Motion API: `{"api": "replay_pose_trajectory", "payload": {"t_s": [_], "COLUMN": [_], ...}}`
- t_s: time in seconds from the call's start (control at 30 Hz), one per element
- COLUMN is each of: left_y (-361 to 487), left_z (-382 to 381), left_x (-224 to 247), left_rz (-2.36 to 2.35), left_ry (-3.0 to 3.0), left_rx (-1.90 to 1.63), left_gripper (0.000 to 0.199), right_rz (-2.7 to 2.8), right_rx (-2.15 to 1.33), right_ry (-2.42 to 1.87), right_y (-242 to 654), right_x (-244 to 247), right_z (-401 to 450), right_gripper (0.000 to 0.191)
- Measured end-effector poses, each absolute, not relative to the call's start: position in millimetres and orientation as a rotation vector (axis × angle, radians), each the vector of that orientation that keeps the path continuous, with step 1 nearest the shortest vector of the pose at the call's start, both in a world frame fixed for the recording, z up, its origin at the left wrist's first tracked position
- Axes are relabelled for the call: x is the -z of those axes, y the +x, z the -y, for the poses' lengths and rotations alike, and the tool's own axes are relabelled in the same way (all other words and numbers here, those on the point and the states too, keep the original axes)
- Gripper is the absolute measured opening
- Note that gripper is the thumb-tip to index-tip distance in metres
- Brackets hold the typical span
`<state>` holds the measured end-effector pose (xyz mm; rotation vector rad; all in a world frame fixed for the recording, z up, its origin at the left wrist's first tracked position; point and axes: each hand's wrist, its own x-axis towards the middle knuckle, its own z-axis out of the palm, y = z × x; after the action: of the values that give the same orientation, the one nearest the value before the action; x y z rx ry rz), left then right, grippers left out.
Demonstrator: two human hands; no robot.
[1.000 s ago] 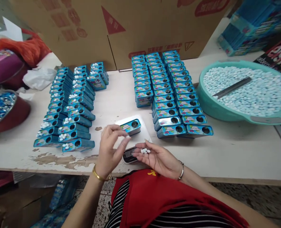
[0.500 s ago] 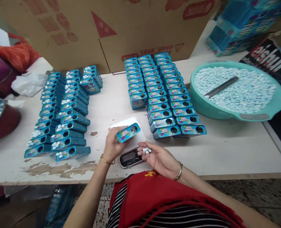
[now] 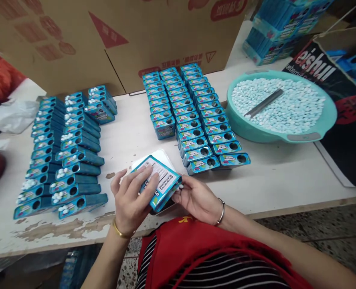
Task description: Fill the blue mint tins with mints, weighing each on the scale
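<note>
My left hand (image 3: pixel 132 200) grips a blue candy tin (image 3: pixel 167 182), tipped over so that its printed back faces up and its top end points at my right hand. Cupped under that end is my right hand (image 3: pixel 200 200), with a few small white candies (image 3: pixel 180 186) at its fingers. The tin's hole is hidden from view. Beneath the tin lies a scale with a white platform (image 3: pixel 162 154); its display is covered. Left of me stand rows of tins (image 3: pixel 84 160) with candies lying on their tops. Ahead are rows of open-holed tins (image 3: pixel 193 124).
A turquoise basin (image 3: pixel 256 130) full of pale candies, with a grey metal strip (image 3: pixel 265 102) on them, stands at right. A large cardboard box (image 3: pixel 166 36) closes off the back. Stacked wrapped tins (image 3: pixel 265 36) and a black printed box (image 3: pixel 340 140) are farther right.
My left hand has tipped the tin over toward my right hand, turning its back upward. My right hand has closed in under its top end. The camera view has shifted right.
</note>
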<state>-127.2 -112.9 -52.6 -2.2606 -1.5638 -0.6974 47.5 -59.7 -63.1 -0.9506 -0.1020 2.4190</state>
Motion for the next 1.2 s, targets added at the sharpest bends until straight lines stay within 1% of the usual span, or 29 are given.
{"api": "replay_pose_trajectory", "payload": {"t_s": [0.2,0.3,0.47,0.67,0.8,0.9,1.0,1.2], "left_y": [-132.1,-131.6,-130.5,-133.5,-133.9,-137.4,-142.9,-145.4], "left_z": [113.8,115.8,119.0,116.5,114.7,111.1,106.7,100.7], "left_x": [71.2,71.6,66.0,80.4,87.9,95.7,107.8,121.2], "left_rz": [1.609,1.609,1.600,1.668,1.849,2.072,2.273,2.469], "left_ry": [-2.308,-2.295,-2.271,-2.303,-2.338,-2.303,-2.139,-1.990], "left_rx": [0.665,0.674,0.689,0.741,0.932,1.220,1.476,1.713], "left_gripper": [0.042,0.044,0.044,0.040,0.038,0.037,0.036,0.044], "right_rz": [0.121,0.109,0.136,0.148,0.182,0.241,0.307,0.320], "right_rx": [-2.449,-2.462,-2.465,-2.472,-2.460,-2.450,-2.411,-2.438], "right_ry": [-0.971,-0.951,-0.944,-0.968,-0.957,-0.995,-1.055,-1.057], "right_y": [47.0,48.3,49.6,49.3,52.8,59.2,69.2,89.0], "right_x": [67.2,65.9,61.0,68.4,70.8,70.5,72.7,85.3], "right_z": [60.0,60.8,62.6,61.8,61.3,62.0,64.2,70.5], "right_gripper": [0.022,0.022,0.025,0.023,0.020,0.017,0.019,0.021]}}
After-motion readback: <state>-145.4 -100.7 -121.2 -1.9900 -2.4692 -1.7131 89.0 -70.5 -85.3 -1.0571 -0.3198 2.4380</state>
